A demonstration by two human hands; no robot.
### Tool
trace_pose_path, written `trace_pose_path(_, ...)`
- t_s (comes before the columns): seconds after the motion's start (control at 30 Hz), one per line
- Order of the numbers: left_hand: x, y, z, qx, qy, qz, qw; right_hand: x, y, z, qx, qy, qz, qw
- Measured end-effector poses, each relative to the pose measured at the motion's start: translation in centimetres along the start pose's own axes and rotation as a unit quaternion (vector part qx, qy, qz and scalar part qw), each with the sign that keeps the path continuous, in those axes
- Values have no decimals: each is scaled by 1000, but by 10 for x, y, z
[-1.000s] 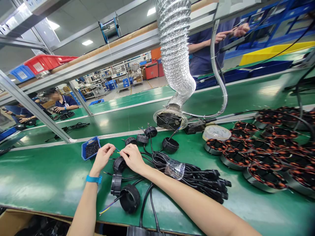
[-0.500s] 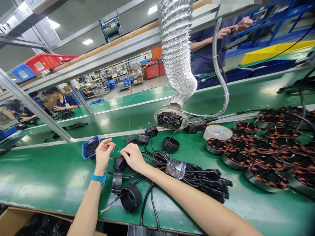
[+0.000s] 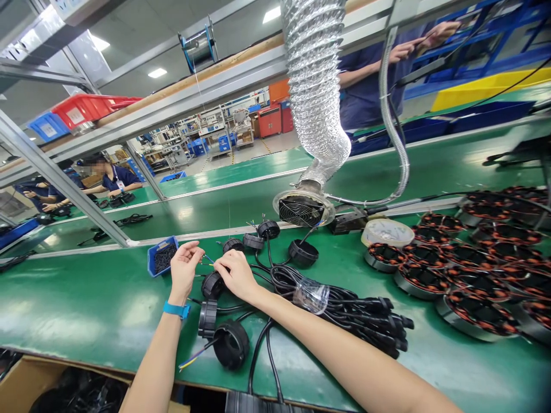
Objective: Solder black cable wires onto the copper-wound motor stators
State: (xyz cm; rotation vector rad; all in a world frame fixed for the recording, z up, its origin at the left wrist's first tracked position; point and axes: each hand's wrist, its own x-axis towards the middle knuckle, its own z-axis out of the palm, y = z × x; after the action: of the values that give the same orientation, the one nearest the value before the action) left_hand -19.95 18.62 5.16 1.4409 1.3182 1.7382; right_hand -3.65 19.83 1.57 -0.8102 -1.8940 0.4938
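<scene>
Pinching right hand: closed at the fingertips on thin coloured wires, back of the hand up, just right of the left hand.
Coloured wires: between the two hands, long axis running left and slightly far from the right fingertips, free ends toward the left hand; blue and yellow strands show.
Left hand: fingers curled, thumb and forefinger close together beside the wire ends; whether they grip a strand, I cannot tell.
Nearer hand: the right, touching the wires; the left is at their tips.
Black ring cap: just near of the wires, below the right fingertips; its link to them is hidden.
Blue bin: left of the left hand, holding small black pieces.
Black cable bundle: right of the right hand, partly under clear wrap.
Wound stators: far right, grouped on the green bench.
</scene>
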Motion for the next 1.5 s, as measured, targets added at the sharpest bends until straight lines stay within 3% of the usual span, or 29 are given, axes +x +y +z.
trace_pose_path(0.5, -4, 4, -1, 91, -81, 25, 992, -1, 5, 4, 11, 2, -6, 1000)
trace_pose_path(0.67, -6, 6, -3, 52, -119, 12, 991, 0, 4, 3, 36, 11, 12, 999)
trace_pose_path(0.87, -6, 4, -2, 16, -108, -23, 994, -2, 2, 2, 35, 20, 15, 999)
trace_pose_path(1.07, -2, -6, 1, -18, -67, -39, 997, -6, 11, 9, 33, 71, 23, 997)
trace_pose_path(1.27, -6, -7, 7, -28, -117, -55, 991, -6, 12, 9, 25, 62, 9, 998)
trace_pose_path(1.5, -9, -7, 11, -1, -145, -46, 988, -5, 7, 7, 30, 69, 42, 996)
